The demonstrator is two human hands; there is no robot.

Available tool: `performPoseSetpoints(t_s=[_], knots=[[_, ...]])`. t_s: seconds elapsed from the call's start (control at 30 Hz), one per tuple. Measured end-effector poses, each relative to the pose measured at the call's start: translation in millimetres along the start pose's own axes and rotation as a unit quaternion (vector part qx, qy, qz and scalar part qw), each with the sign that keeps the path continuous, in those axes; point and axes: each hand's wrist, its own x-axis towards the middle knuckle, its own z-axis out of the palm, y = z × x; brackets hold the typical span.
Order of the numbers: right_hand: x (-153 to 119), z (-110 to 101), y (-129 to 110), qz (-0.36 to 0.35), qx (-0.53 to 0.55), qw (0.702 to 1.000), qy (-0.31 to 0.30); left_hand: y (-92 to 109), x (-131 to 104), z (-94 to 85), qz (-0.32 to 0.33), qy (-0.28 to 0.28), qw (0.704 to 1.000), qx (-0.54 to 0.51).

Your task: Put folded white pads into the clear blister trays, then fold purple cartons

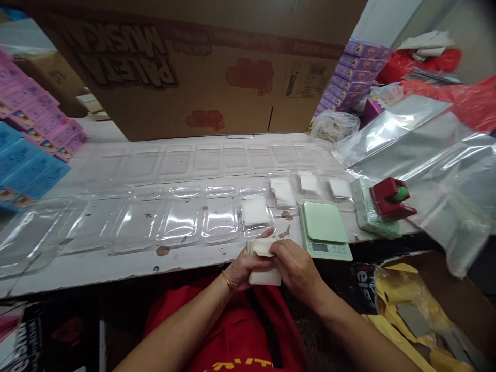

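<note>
We look down on a white worktable (96,266) whose surface is scuffed and marked with brown patches. Along its back stands one large cardboard carton (217,67), lettered PALETA. At the left we find stacks of pink boxes (50,116) and blue boxes (33,165); at the right, behind the carton's edge, a stack of purple boxes (346,77). Transparent plastic sleeves (403,137) lie across the right side, with red plastic (470,103) beyond them. Below the table, at the lower right, an open carton (465,289) holds yellow pieces (395,289).

We count five transparent trays (135,225) in the front row's left part, the leftmost overlapping its neighbour. Four more trays (250,233) carry white pads (256,211), one pad to each. The back row of trays (234,157) blurs together at its left end, so we cannot count it surely. We count one green digital scale (325,222), its figures too small to read, and one red tape dispenser (382,199) on one bubble-wrapped packet (364,206).

At the table's front edge, the left hand (241,269) is closed around a bundle of white sheets (264,277), its fingers across the middle. The right hand (296,264) pinches the upper sheets' right corner in a narrow grip. We see one gold-coloured bracelet (228,280) on the left wrist.
</note>
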Motion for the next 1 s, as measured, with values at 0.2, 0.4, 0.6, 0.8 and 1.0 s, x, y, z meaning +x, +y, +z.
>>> performPoseSetpoints(t_s=[0.2,0.4,0.6,0.8,1.0], knots=[[-10.2,-44.1,56.2,0.159,0.093,0.981,0.057,-13.3,9.2,-9.3,-0.094,-0.049,0.994,-0.039],[-11.6,-90.7,161.0,0.289,0.025,0.954,0.076,-13.8,6.6,-10.0,-0.105,-0.035,0.994,-0.008],[-6.1,-89.3,187.8,0.274,-0.061,0.956,0.083,-12.0,1.9,-4.6,-0.104,-0.02,0.994,-0.007],[-11.5,-92.9,180.7,0.229,-0.134,0.958,0.108,-15.3,1.6,-4.1,-0.111,-0.02,0.994,-0.005],[-24.4,-103.8,170.0,0.161,-0.222,0.95,0.15,-12.3,-1.9,0.1,-0.117,-0.015,0.993,-0.019]])
